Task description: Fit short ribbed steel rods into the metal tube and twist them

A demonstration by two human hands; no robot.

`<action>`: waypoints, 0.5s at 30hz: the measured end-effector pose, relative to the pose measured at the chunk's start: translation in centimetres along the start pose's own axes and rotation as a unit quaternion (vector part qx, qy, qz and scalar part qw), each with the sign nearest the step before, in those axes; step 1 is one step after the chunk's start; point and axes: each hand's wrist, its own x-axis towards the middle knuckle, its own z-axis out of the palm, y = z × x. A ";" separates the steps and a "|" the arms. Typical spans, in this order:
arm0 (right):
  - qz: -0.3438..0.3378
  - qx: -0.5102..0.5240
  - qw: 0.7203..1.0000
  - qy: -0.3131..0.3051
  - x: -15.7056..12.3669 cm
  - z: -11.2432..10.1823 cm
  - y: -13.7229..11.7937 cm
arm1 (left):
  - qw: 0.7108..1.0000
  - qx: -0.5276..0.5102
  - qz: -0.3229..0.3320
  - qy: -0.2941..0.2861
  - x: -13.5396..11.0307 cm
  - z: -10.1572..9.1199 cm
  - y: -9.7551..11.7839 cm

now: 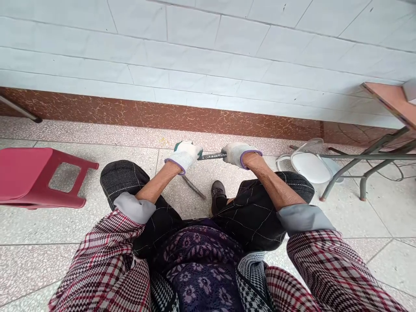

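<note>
My left hand (186,155), in a whitish knit glove with green on it and a purple cuff, is closed around one end of a thin, ribbed, dark grey metallic length (212,156). Its other end is in my right hand (238,154), gloved the same way and also closed. Between the two fists it runs nearly level and straight, above the floor and ahead of my knees. A similar grey ribbed piece (194,187) slants down from below my left hand; whether the two are joined is hidden by the glove.
A red plastic stool (66,175) stands at the left on the tiled floor (344,221). To the right are a white folding chair seat (311,168) and a table (386,99) with grey metal legs and cables beneath. A white tiled wall (195,52) rises ahead.
</note>
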 end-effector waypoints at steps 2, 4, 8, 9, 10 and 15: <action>0.008 -0.010 1.000 0.014 0.4 0.0 0.0 | 1.000 -0.014 0.009 -0.001 -0.3 0.1 0.3; 0.012 -0.016 0.999 0.036 0.8 -0.3 0.1 | 0.999 -0.042 0.016 -0.010 -0.6 0.2 0.7; 0.009 -0.023 0.995 0.094 1.4 -1.3 0.2 | 0.992 -0.117 0.028 -0.026 -1.1 0.5 1.1; 0.001 -0.008 0.994 0.113 1.5 -1.5 0.3 | 0.990 -0.135 0.030 -0.025 -1.0 0.7 1.1; -0.008 0.025 0.991 0.131 1.4 -1.7 0.3 | 0.988 -0.148 0.031 -0.024 -0.9 0.9 1.0; -0.065 0.346 0.932 0.089 -0.4 -1.9 -0.5 | 0.953 -0.302 0.015 -0.029 0.2 1.9 0.8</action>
